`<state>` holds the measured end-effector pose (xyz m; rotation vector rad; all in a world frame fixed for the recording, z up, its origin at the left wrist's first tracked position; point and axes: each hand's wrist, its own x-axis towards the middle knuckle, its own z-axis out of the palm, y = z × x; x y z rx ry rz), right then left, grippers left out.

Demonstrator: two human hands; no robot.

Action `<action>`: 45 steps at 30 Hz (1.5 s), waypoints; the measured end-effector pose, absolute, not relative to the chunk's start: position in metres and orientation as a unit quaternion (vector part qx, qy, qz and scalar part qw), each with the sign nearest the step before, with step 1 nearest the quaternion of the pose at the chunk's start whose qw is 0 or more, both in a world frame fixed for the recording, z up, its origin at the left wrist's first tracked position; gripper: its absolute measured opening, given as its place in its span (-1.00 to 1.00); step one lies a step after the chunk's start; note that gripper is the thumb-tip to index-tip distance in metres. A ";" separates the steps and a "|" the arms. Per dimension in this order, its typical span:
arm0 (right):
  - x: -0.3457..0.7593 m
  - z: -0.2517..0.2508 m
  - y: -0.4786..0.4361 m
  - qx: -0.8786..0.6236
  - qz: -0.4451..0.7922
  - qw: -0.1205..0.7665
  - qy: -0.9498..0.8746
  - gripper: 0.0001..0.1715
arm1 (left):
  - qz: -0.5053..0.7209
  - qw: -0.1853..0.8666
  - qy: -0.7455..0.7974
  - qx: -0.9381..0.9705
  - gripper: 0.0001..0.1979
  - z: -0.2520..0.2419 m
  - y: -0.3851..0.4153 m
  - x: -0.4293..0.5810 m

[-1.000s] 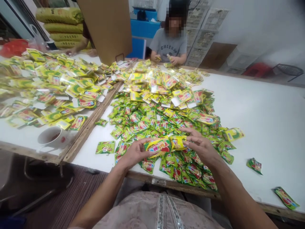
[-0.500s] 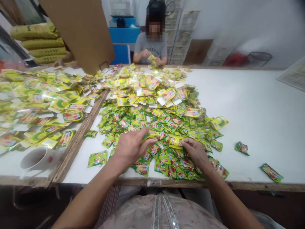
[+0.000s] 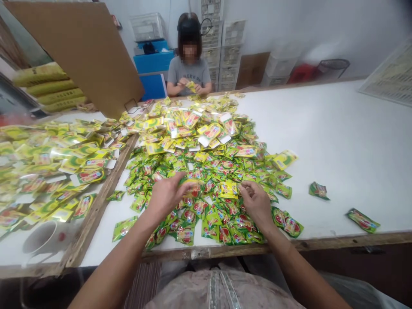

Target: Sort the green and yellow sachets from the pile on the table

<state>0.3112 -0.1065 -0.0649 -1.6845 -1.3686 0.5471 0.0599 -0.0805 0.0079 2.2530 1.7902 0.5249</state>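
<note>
My left hand [image 3: 167, 194] is over the pile, its thumb and fingers closed on a yellow-green packet [image 3: 194, 187] that is partly hidden and blurred. To its right, my right hand [image 3: 255, 201] pinches the right edge of a small yellow packet [image 3: 228, 189]. Beneath and around both hands lies a heap of small green sachets [image 3: 222, 216] with red prints. Behind them, larger yellow packets with white flaps [image 3: 210, 132] are piled up.
A wooden strip [image 3: 106, 193] divides the table; more yellow packets [image 3: 90, 175] and a white cup [image 3: 41, 238] lie left of it. Two loose sachets [image 3: 363, 219] [image 3: 318, 190] are at right. Across the table sits a person [image 3: 189, 71] holding a packet. A cardboard sheet [image 3: 77, 56] stands back left.
The camera view has shifted, so the scene sits further left. My right hand has moved slightly away from my left hand's packet, and the yellow packet at its fingertips shows more fully.
</note>
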 end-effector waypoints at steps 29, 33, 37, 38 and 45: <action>0.250 -0.045 -0.128 -0.472 0.363 0.339 -0.728 -0.77 | 0.363 0.675 0.455 0.453 -0.64 -0.030 -0.114 0.070; 0.250 -0.043 -0.129 -0.474 0.351 0.339 -0.733 -0.75 | 0.363 0.666 0.461 0.461 -0.65 -0.028 -0.114 0.071; 0.248 -0.044 -0.128 -0.474 0.346 0.347 -0.731 -0.77 | 0.370 0.652 0.467 0.468 -0.67 -0.024 -0.115 0.074; 0.247 -0.044 -0.128 -0.473 0.346 0.350 -0.731 -0.80 | 0.370 0.652 0.472 0.464 -0.67 -0.023 -0.115 0.074; 0.265 -0.036 -0.124 -0.485 0.366 0.342 -0.717 -0.87 | 0.423 0.647 0.503 0.387 -0.65 -0.041 -0.120 0.060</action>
